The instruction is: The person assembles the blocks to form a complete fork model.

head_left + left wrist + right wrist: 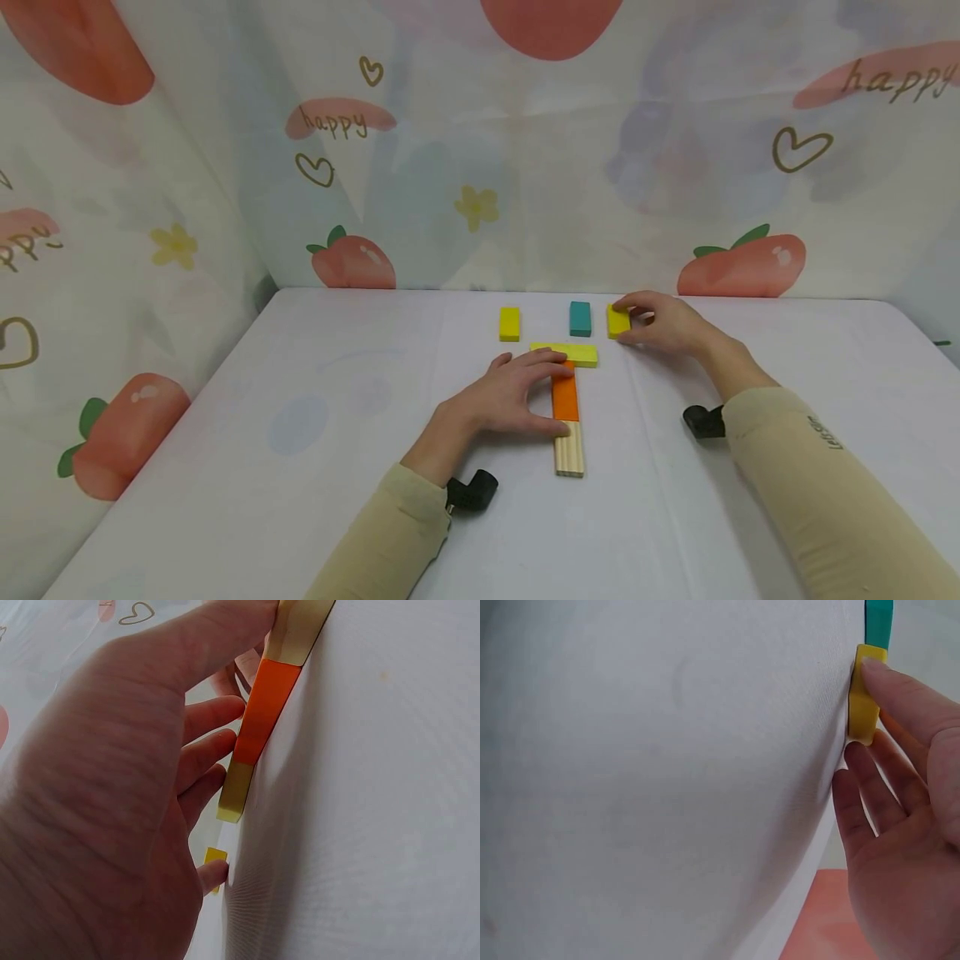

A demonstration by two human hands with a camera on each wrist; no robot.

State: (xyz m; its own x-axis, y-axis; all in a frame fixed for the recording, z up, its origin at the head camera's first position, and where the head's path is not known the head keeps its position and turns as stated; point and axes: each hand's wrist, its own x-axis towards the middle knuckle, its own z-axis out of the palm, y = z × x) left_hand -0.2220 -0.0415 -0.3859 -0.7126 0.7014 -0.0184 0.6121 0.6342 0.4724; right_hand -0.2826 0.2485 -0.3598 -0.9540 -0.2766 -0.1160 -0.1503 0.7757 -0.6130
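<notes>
My left hand [517, 396] lies spread beside a T-shaped row of flat blocks. Its thumb touches the plain wooden block [569, 454], and its fingertips reach the orange block [565, 393] and the yellow-green block [581, 356] that lies crosswise at the far end. In the left wrist view, the orange block [268, 709] sits end to end between the other two. Near the table's back edge, my right hand [667, 323] pinches a yellow block [618, 322] between thumb and fingers. The right wrist view shows the thumb on that yellow block [864, 701].
A teal block [580, 319] lies just left of the pinched block, behind the crosswise one. Farther left is another yellow block [509, 324]. The white-covered table [315, 500] ends at a printed cloth backdrop [525, 167]. Dark wrist devices sit at both cuffs.
</notes>
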